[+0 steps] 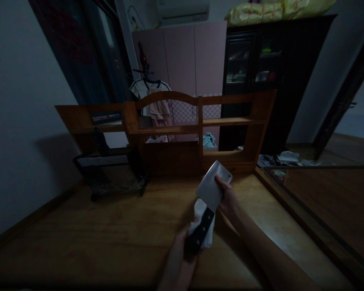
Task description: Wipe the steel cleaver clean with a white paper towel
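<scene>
A cleaver (pixel 211 186) with a broad steel blade and a black riveted handle is held tilted above the wooden surface, its blade pointing up and away from me. My right hand (pixel 227 198) pinches the blade near its far end, with the thumb on the flat face and the other fingers behind it. Under the black handle, my left hand (pixel 183 246) is closed around a white cloth (pixel 209 236) that lies against the handle. The left fingers are mostly hidden by the handle and the cloth.
A wooden shelf unit (pixel 170 130) stands at the back of the wooden surface (pixel 109 234). At the left is a dark-framed box (pixel 112 169). A raised wooden edge (pixel 297 214) runs along the right. Behind are pink wardrobe doors (pixel 180 60), hanging clothes (pixel 156 97) and a dark cabinet (pixel 273 72).
</scene>
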A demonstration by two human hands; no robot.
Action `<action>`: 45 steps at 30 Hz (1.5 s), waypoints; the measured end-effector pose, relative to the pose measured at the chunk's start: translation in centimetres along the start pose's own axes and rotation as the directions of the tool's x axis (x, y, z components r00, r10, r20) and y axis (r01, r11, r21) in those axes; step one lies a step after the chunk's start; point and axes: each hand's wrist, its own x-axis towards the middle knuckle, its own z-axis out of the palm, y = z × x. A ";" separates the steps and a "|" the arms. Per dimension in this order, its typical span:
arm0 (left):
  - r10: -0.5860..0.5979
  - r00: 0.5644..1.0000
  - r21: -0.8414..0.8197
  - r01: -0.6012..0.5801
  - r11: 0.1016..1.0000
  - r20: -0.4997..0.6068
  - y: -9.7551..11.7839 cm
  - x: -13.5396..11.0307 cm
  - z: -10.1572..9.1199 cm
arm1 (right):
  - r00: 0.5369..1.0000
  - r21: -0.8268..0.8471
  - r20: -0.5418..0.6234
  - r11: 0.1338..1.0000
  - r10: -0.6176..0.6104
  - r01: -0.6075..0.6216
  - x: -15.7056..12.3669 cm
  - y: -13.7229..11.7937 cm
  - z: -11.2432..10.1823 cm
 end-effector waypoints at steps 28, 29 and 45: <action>0.421 0.880 0.788 -0.415 0.454 0.221 2.6 0.3 -1.1 | 0.998 -0.093 -0.066 0.996 -0.002 -0.004 2.2 0.5 -2.6; 0.415 0.876 0.792 -0.428 0.435 0.245 2.4 0.5 -0.7 | 0.998 -0.108 -0.063 0.994 -0.001 -0.005 2.0 0.7 -2.4; 0.480 0.608 0.775 -0.482 -0.409 0.632 1.3 2.1 -3.8 | 0.974 -0.052 -0.201 0.994 -0.109 0.100 2.8 0.3 -3.5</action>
